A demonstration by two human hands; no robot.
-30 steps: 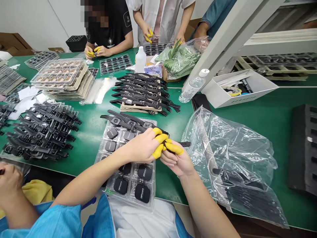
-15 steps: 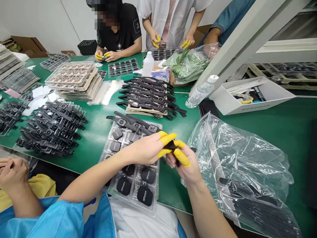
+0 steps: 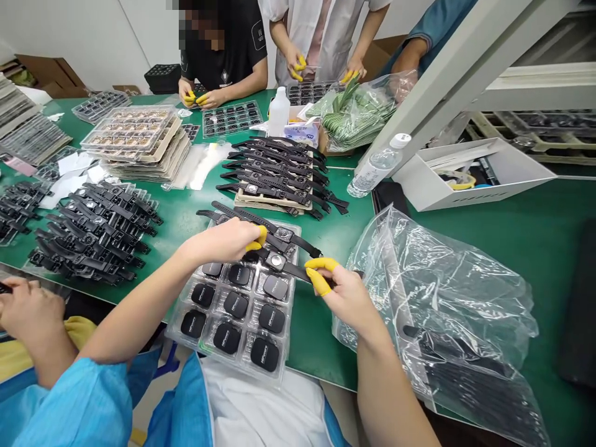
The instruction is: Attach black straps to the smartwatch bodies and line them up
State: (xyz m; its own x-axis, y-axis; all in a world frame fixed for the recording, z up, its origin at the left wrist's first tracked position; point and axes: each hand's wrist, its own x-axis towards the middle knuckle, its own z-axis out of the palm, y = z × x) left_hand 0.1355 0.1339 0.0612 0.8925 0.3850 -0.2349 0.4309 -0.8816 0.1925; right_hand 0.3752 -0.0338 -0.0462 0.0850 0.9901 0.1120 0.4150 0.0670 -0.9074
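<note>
A black smartwatch (image 3: 276, 261) is stretched between my hands, its back with a round sensor facing up. My left hand (image 3: 228, 240), with yellow finger cots on, pinches the strap on the left side. The right-hand strap is gripped by my right hand (image 3: 342, 290), between thumb and forefinger in yellow cots. Below the watch lies a clear plastic tray (image 3: 288, 338), its pockets holding several dark square watch faces (image 3: 227, 338). Across the tray's far edge rest other strapped watches (image 3: 284, 234), just beyond the held one.
Right of me lies a clear plastic bag (image 3: 465, 279) with black straps inside. Behind the tray are a stack of strapped watches (image 3: 274, 174), a water bottle (image 3: 379, 166) and a white box (image 3: 475, 180). More watches (image 3: 97, 230) are piled left. Co-workers sit and stand across the table.
My hands have moved apart, and the watch now spans them over the tray. My left hand shifted left and the far end of the tray is more covered. The tray appears slightly further left.
</note>
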